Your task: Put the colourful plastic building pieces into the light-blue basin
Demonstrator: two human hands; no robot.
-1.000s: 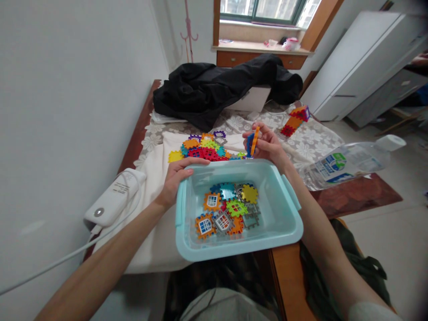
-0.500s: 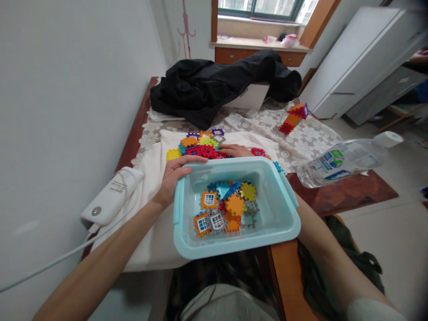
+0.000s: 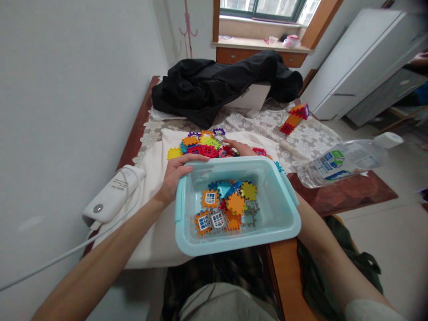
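A light-blue plastic bin [image 3: 277, 236] sits tilted before me at the table's front edge. Inside it are several toothed plastic building pieces [image 3: 236, 203], orange, yellow, blue and grey, some with window grids. My left hand [image 3: 175, 174] grips the bin's far left corner, fingers along the rim and thumb over it. Beyond the far rim lies a heap of similar pieces [image 3: 209, 150], mostly red, yellow and orange. My right arm passes round the bin's right side, and my right hand [image 3: 242, 148] is over the heap, fingers stretched and apart; the bin hides its lower part.
A clear water bottle [image 3: 347, 158] stands at the right. Behind it is an assembled red and orange block shape [image 3: 294, 119]. A white power bank [image 3: 115, 196] with a cable lies at the left. A black cloth [image 3: 214, 84] covers the table's back, partly over a white box [image 3: 252, 97].
My right hand has lifted slightly from the heap, its fingers now raised and more parted. My left hand and the bin stay nearly as they were.
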